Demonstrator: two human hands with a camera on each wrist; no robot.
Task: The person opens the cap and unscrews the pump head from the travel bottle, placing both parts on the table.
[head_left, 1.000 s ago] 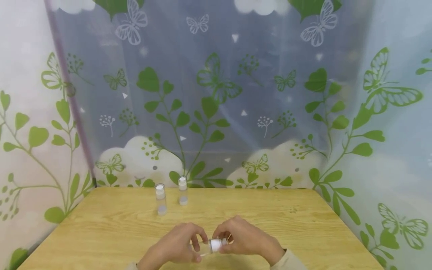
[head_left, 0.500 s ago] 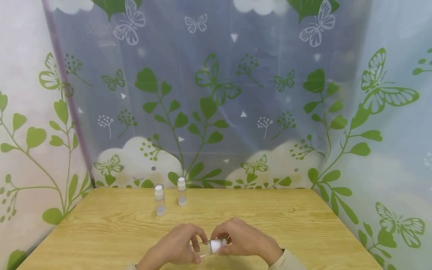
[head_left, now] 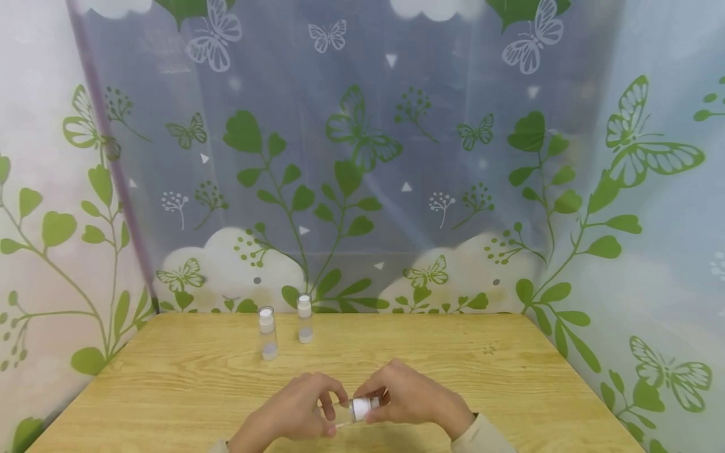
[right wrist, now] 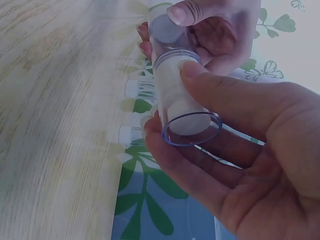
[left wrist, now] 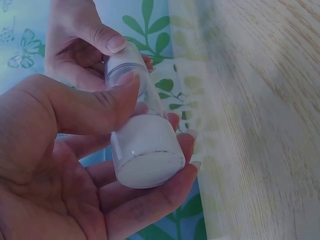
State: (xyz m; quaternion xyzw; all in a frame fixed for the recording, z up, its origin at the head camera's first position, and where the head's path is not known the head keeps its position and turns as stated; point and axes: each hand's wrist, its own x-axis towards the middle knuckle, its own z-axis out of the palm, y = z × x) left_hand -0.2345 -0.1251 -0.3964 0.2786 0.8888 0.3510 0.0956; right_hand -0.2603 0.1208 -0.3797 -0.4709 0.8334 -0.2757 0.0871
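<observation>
Held on its side between both hands, low over the table, is a small clear pump bottle [head_left: 360,409]. My left hand [head_left: 297,406] grips its body end, thumb on top and fingers curled beneath, around the white base [left wrist: 148,155] that faces the left wrist camera. At the other end, my right hand [head_left: 410,396] pinches the clear cap [right wrist: 167,131], thumb on one side and fingers on the other. Through that cap shows the white pump head [right wrist: 187,123]. The cap sits over the head, its edge meeting the body between the two hands.
Two similar bottles stand upright toward the back left of the wooden table [head_left: 481,371]: a nearer one [head_left: 268,336] and a farther one [head_left: 305,321]. Behind the table's far edge hangs a curtain [head_left: 362,207] printed with leaves and butterflies, with similar sheets at both sides.
Both hands keep their grip on the bottle in nearly the same place. The head view has shifted slightly; the standing bottles have not moved on the table.
</observation>
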